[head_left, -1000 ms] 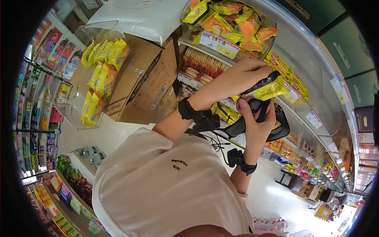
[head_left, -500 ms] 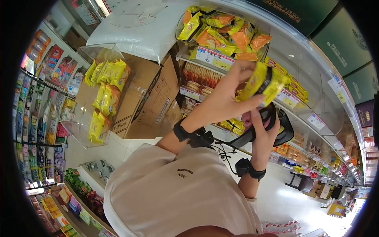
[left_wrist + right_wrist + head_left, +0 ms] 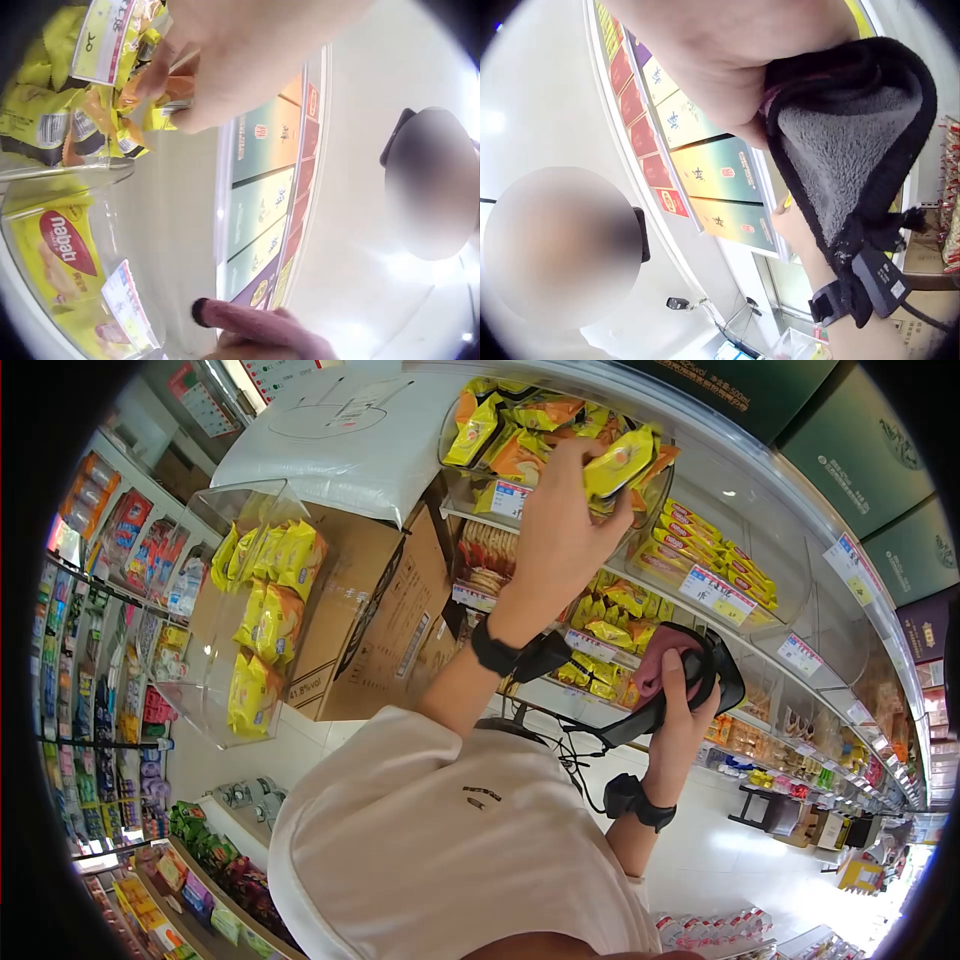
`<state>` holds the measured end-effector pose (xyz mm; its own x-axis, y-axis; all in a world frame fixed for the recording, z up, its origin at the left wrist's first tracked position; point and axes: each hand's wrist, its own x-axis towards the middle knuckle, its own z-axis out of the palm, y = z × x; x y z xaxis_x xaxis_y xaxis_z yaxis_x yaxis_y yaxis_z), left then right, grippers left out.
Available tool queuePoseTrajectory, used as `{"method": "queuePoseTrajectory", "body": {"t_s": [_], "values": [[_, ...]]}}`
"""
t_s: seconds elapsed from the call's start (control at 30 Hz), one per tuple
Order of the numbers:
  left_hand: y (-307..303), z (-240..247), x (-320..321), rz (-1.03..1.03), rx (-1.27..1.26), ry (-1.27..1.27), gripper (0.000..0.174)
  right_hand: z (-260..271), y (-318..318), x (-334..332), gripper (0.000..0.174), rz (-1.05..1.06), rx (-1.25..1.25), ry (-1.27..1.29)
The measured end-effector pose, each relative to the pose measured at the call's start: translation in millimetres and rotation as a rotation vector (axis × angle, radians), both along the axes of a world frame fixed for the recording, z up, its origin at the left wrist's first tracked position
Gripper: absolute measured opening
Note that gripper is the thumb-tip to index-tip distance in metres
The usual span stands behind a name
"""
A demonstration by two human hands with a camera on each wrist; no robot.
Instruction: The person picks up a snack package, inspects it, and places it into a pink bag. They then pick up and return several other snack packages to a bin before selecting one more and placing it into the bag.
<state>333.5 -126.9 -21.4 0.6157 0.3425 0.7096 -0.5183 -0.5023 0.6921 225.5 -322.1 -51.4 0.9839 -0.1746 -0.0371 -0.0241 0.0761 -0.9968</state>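
Observation:
My left hand (image 3: 570, 520) grips a yellow snack packet (image 3: 622, 462) over a clear bin (image 3: 655, 510) heaped with similar yellow and orange packets (image 3: 485, 435). In the left wrist view, the fingertips of the left hand (image 3: 225, 67) are down among the packets (image 3: 41, 124), beside a price tag. Lower down, my right hand (image 3: 680, 705) holds a pink cloth with black edging (image 3: 655, 660). Its fuzzy grey side (image 3: 847, 142) faces the right wrist camera, and the right hand (image 3: 735, 45) partly covers it.
Yellow wafer packs (image 3: 705, 555) fill the bin to the right. Sticks of pale snacks (image 3: 485, 555) sit below. A cardboard box (image 3: 350, 600) and a clear tray of yellow packets (image 3: 270, 615) stand left, near a white sack (image 3: 330, 435). Green boxes (image 3: 850, 450) line the upper shelf.
My left hand has carried the yellow packet from beside the cloth up and left to the packet bin, turning it on the way. The right hand keeps holding the cloth, nearly in place.

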Motion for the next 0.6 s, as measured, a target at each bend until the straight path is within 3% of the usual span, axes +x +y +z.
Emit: {"method": "queuePoseTrajectory", "body": {"t_s": [0.1, 0.23, 0.4, 0.6], "values": [[-0.2, 4.1, 14.5, 0.129, 0.152, -0.149, 0.041, 3.6, 3.0, -2.7, 0.046, 0.021, 0.0, -0.025], [-8.6, 9.0, 30.8, 0.241, 0.236, -0.148, 0.039, 8.7, 9.3, -11.7, 0.044, 0.012, -0.024, -0.003], [-12.1, 15.2, 45.4, 0.272, 0.235, -0.234, 0.033, 3.5, 15.0, -19.9, 0.037, 0.037, -0.034, -0.049], [6.9, 12.3, 30.7, 0.095, 0.191, -0.147, 0.035, -4.7, 23.7, -17.6, 0.036, -0.037, -0.058, -0.043]]}}
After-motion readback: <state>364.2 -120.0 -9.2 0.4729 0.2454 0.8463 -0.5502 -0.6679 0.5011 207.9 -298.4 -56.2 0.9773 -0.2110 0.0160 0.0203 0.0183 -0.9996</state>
